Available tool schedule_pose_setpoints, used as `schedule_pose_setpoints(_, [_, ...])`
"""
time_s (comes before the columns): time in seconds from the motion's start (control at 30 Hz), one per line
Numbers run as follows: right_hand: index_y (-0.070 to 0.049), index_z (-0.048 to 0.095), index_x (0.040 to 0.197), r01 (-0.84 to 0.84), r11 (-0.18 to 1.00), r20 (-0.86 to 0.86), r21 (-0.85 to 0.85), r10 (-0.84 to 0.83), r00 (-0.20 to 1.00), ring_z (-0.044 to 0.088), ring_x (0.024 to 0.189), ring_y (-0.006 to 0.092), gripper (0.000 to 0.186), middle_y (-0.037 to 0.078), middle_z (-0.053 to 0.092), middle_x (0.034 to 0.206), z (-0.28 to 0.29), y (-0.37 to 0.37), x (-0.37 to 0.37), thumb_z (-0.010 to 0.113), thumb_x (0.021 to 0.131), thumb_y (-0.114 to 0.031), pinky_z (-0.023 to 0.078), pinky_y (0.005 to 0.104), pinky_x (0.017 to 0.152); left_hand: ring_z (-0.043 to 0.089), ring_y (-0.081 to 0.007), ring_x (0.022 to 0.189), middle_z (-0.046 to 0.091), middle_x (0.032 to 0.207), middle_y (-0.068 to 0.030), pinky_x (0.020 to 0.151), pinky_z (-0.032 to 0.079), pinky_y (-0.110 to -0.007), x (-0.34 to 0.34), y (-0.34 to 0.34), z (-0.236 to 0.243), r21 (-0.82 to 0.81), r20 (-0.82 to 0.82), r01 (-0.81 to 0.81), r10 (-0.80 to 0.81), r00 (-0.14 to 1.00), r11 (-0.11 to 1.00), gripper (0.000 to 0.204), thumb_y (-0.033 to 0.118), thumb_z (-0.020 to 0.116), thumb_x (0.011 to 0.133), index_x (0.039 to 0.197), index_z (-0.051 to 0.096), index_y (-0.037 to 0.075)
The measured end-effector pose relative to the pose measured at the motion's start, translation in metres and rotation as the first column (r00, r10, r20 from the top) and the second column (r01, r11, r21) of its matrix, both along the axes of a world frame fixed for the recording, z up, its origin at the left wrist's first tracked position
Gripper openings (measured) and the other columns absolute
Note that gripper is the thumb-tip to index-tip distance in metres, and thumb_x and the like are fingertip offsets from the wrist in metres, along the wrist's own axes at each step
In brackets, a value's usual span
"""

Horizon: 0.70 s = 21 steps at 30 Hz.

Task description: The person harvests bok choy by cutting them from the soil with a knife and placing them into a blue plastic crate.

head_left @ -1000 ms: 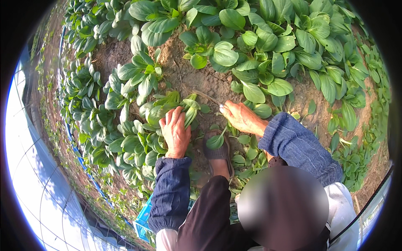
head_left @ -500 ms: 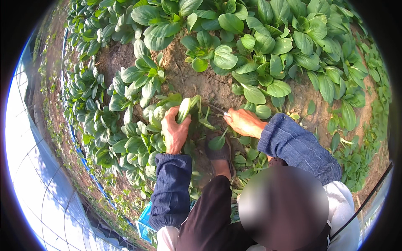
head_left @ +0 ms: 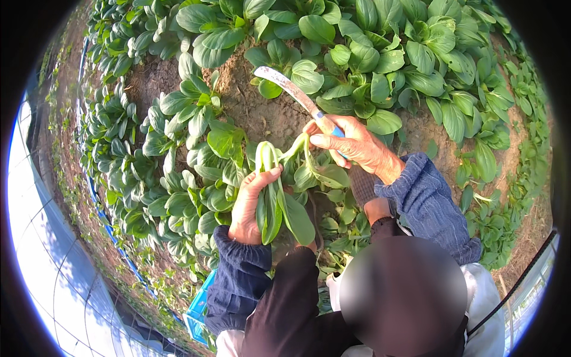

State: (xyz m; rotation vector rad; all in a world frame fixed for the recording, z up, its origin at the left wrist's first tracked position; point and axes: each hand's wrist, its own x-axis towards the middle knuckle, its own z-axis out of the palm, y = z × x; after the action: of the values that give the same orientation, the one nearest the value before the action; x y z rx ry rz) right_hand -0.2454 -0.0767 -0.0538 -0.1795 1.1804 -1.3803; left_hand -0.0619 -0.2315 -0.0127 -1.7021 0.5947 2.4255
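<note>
My left hand (head_left: 247, 205) is closed around the pale stalks of a bok choy plant (head_left: 297, 219), whose green leaves hang down beside my thumb. In my right hand (head_left: 363, 149) is a sickle (head_left: 291, 89). Its curved, dirt-marked blade points up and left, and part of a blue handle shows between the fingers. The fingertips of that hand also meet the outer stalks of the plant, which bend across between both hands. Leaves dangle from these stalks beneath my right hand.
Rows of growing bok choy (head_left: 440, 77) stand ahead and to both sides, with bare soil (head_left: 262, 119) between. A blue hose (head_left: 110, 229) runs along the left. A blue crate (head_left: 195, 309) sits at lower left, and white sheeting (head_left: 47, 256) with wire edges the far left.
My right hand has raised the sickle from low among the plants, and its blade now shows. The bok choy has turned, its leaves now hanging toward me, and my right fingers have reached its stalks.
</note>
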Motion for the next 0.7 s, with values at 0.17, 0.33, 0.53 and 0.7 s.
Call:
schedule_pose_setpoints(0.17, [-0.002, 0.057, 0.106, -0.027, 0.999, 0.102, 0.022, 0.025, 0.994, 0.054, 0.050, 0.0062, 0.030, 0.000, 0.059, 0.078, -0.018, 0.005, 0.008, 0.071, 0.088, -0.022, 0.038, 0.0183, 0.039, 0.066, -0.0202, 0.069, 0.066, 0.086, -0.0061, 0.062, 0.057, -0.033, -0.002, 0.014, -0.006, -0.088, -0.098, 0.085, -0.093, 0.991, 0.993, 0.020, 0.012, 0.069, 0.085, 0.102, 0.064, 0.004])
schedule_pose_setpoints(0.33, [-0.004, 0.058, 0.101, -0.155, 0.988, 0.043, 0.020, 0.154, 0.987, 0.060, 0.056, 0.0073, 0.022, 0.003, 0.063, 0.077, -0.019, 0.011, 0.003, 0.070, 0.087, -0.016, 0.038, 0.0185, 0.040, 0.063, -0.0125, 0.068, 0.065, 0.083, -0.0027, 0.063, 0.054, -0.027, 0.001, 0.012, -0.006, -0.258, -0.086, 0.178, -0.206, 0.975, 0.950, 0.017, 0.010, 0.069, 0.084, 0.100, 0.064, 0.004])
schedule_pose_setpoints(0.53, [-0.003, 0.058, 0.089, -0.333, 0.938, -0.224, 0.099, 0.347, 0.911, 0.058, 0.054, 0.0081, 0.010, 0.003, 0.063, 0.073, -0.022, 0.023, -0.014, 0.065, 0.084, -0.009, 0.045, 0.0245, 0.047, 0.062, -0.0140, 0.059, 0.065, 0.078, -0.0043, 0.057, 0.056, -0.029, 0.014, 0.008, -0.014, -0.096, -0.024, 0.160, -0.163, 0.986, 0.982, 0.015, 0.010, 0.068, 0.085, 0.097, 0.061, 0.004])
schedule_pose_setpoints(0.7, [-0.005, 0.060, 0.094, -0.303, 0.916, -0.518, 0.263, 0.399, 0.757, 0.059, 0.056, 0.0082, 0.010, 0.001, 0.063, 0.076, -0.034, 0.043, -0.019, 0.063, 0.085, -0.008, 0.046, 0.0234, 0.048, 0.069, -0.0241, 0.061, 0.069, 0.082, -0.0135, 0.051, 0.061, -0.036, 0.021, 0.000, 0.000, 0.117, 0.128, -0.093, 0.078, 0.989, 0.989, 0.022, 0.015, 0.069, 0.084, 0.100, 0.061, 0.004])
